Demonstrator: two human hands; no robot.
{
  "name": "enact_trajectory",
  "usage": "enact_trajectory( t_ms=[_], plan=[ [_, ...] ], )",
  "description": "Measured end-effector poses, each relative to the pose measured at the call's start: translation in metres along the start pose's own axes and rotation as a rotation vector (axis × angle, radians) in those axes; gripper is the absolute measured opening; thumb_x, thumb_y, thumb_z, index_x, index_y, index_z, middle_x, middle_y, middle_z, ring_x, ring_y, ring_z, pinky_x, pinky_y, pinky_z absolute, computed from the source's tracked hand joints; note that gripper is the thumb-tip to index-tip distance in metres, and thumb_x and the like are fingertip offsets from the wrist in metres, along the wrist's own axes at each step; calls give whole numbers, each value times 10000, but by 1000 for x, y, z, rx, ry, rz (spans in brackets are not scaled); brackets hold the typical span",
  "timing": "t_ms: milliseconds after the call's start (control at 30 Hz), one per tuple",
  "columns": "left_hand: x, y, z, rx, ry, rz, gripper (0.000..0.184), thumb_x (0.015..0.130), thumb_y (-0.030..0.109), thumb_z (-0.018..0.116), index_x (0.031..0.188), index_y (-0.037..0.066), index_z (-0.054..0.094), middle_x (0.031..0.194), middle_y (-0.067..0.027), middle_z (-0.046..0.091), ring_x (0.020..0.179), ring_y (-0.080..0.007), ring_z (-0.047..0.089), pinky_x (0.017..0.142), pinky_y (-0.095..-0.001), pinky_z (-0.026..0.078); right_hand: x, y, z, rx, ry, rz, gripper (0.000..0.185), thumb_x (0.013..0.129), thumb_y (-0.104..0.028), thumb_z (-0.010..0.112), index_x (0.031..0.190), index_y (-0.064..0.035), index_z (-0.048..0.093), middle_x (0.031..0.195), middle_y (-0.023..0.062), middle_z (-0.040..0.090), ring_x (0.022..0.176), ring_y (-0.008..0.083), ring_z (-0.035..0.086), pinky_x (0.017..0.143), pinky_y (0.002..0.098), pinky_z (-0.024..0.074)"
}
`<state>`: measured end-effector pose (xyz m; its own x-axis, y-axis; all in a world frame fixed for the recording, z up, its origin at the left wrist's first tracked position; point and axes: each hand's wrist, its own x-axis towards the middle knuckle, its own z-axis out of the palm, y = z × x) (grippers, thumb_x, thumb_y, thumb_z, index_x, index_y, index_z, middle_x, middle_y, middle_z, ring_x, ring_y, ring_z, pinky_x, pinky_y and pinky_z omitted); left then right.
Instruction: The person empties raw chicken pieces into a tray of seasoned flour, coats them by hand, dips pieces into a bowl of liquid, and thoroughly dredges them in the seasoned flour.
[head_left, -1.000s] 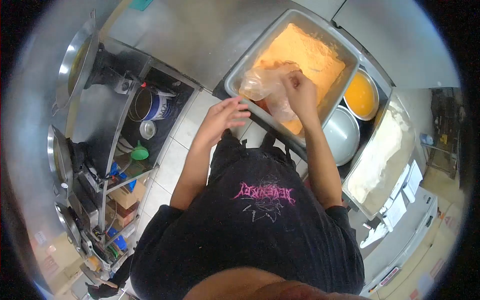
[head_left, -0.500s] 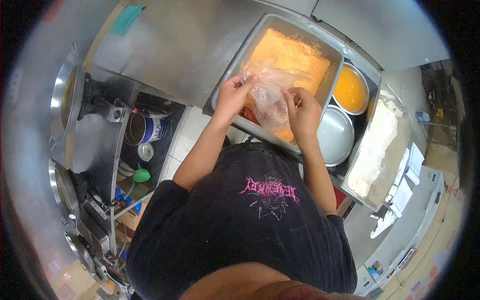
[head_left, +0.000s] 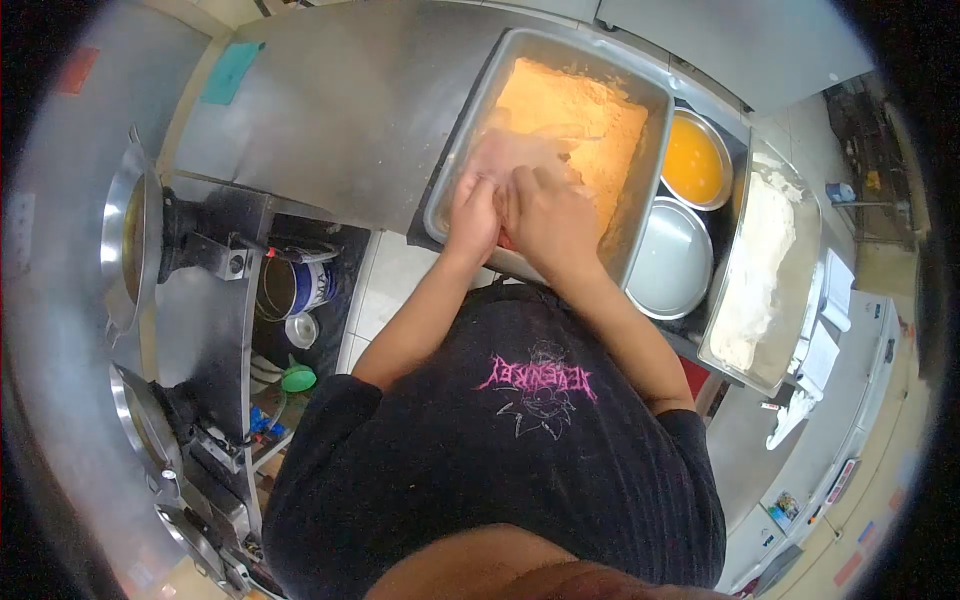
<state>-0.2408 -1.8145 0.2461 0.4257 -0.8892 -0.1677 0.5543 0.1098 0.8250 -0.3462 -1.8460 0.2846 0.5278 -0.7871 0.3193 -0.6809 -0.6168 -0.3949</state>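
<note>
A thin clear plastic piece [head_left: 515, 155], crumpled and blurred, hangs over a deep grey tub [head_left: 640, 215]. Whether it is a bag or a disposable glove I cannot tell. My left hand [head_left: 474, 218] is closed on its near edge. Right beside it, my right hand [head_left: 552, 218] is closed on the same plastic with bent fingers. Orange powder [head_left: 575, 110] covers much of the tub's floor. Something reddish [head_left: 505, 241] shows at the tub's near side, mostly hidden by my hands.
Right of the tub are a bowl of orange liquid [head_left: 692, 165] and a round metal bowl [head_left: 670, 260]. Further right, a long tray [head_left: 808, 225] holds white flour. Pans on burners [head_left: 130, 235] line the left side. A steel counter [head_left: 330, 110] extends left of the tub.
My right hand has moved left and come up against my left hand. The plastic, spread between them before, is now bunched at the fingers. The view has shifted slightly.
</note>
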Motion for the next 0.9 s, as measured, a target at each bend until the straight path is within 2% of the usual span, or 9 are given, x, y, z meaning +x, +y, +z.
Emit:
enact_trajectory(
  t_ms=[67, 233, 267, 333, 467, 567, 633, 767, 900],
  plan=[
    [8, -9, -7, 73, 81, 97, 411, 1082, 128, 428, 1467, -5, 475, 1483, -167, 514, 1380, -233, 491, 1155, -403, 423, -12, -8, 4, -16, -106, -47, 182, 925, -243, 626, 864, -71, 641, 798, 155, 675, 727, 348, 695, 624, 448, 568],
    [17, -2, -15, -115, 31, -210, 655, 1040, 563, 459, 1432, 39, 494, 1504, -167, 489, 1417, -267, 458, 1182, -434, 402, -25, 2, 35, -97, -117, -63, 156, 888, -232, 644, 870, -77, 644, 802, 146, 672, 738, 340, 702, 625, 431, 578],
    [18, -1, -16, -112, 27, -214, 655, 1040, 563, 459, 1432, 39, 494, 1504, -167, 489, 1417, -267, 458, 1182, -434, 402, -25, 3, 35, -68, -102, -75, 147, 879, -224, 647, 883, -77, 644, 800, 144, 667, 749, 338, 707, 626, 428, 580],
    [20, 0, -18, -523, -405, -223, 720, 1017, 661, 390, 1488, 120, 456, 1514, -150, 475, 1416, -317, 438, 1202, -527, 363, -26, -1, 22, -53, -120, -105, 131, 878, -203, 639, 902, -74, 644, 815, 149, 663, 753, 338, 707, 626, 432, 579],
    [40, -8, -23, -240, -242, -75, 897, 912, 827, 346, 1596, 247, 340, 1607, -126, 376, 1462, -379, 350, 1210, -660, 259, -33, 1, 21, 56, -203, -199, 113, 882, -164, 615, 946, -75, 641, 895, 154, 654, 744, 331, 703, 626, 437, 574],
    [57, -14, -33, -212, -511, 7, 1000, 815, 909, 397, 1618, 323, 290, 1656, -102, 292, 1493, -401, 279, 1178, -755, 189, -39, -4, 16, 159, -221, -259, 119, 893, -158, 602, 973, -78, 639, 947, 152, 648, 733, 326, 697, 628, 441, 570],
    [53, -6, -17, -675, -473, -153, 1013, 783, 926, 447, 1594, 330, 337, 1648, -125, 284, 1499, -427, 245, 1155, -782, 193, -42, -4, 17, 171, -238, -325, 128, 893, -161, 608, 983, -75, 639, 952, 146, 647, 752, 323, 700, 633, 437, 570],
    [44, 6, -1, -600, -211, -181, 895, 854, 836, 506, 1560, 297, 395, 1634, -158, 289, 1494, -440, 249, 1157, -766, 228, -50, 6, 15, 209, -283, -435, 129, 894, -171, 628, 975, -73, 650, 962, 122, 650, 815, 311, 708, 651, 429, 573],
    [73, -8, -8, -350, -20, -37, 701, 956, 600, 606, 1523, 226, 435, 1567, -179, 402, 1444, -384, 396, 1180, -584, 353, -51, 36, -14, 119, -343, -289, 161, 895, -223, 649, 876, -63, 654, 960, 118, 650, 823, 311, 715, 657, 467, 567]
  ],
)
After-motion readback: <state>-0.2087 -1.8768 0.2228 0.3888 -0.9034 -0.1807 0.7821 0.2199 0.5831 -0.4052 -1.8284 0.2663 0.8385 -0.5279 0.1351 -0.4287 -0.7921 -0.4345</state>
